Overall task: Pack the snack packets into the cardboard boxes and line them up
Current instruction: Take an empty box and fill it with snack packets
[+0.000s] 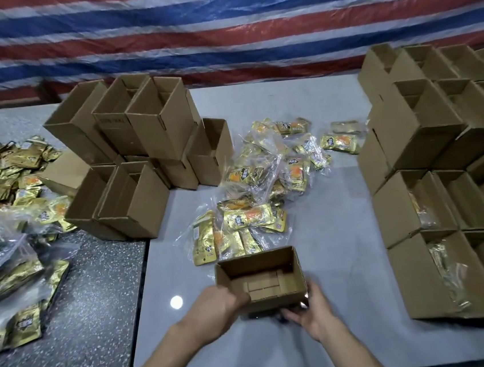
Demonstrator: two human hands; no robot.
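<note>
A small open cardboard box [261, 268] sits near the front edge of the pale grey tabletop [341, 202], its mouth facing up and its folded bottom flaps showing inside as plain brown corrugated board. Both hands are grasping it. The left hand [217, 305] curls round the near left corner. The right hand [311, 310] cups the near right corner, with its fingers tucked under the base.

Just beyond the box, toward the middle of the tabletop, lies a loose heap of snack packets [248, 217]. These are flat, rectangular gold-foil pouches with orange prints, many of them bundled in crinkled clear plastic bags.

Toward the back left stands a cluster of empty boxes [139, 125]. They are tall, square-edged and stacked in two layers, and some of them are tilted.

Along the right edge, more boxes [425, 122] stand pressed side by side in rows, with a second layer on the far ones. Glints of foil and plastic [450, 275] show inside the nearest open ones.

Left of the pale surface, a darker speckled, stone-like tabletop [81, 290] carries more gold packets [11, 183], some loose and some bagged, spread toward its left edge.

A red, white and blue striped woven tarpaulin [217, 21] hangs behind the back edge. A round spot of light [176, 302] reflects on the smooth tabletop to the left of the left hand.
</note>
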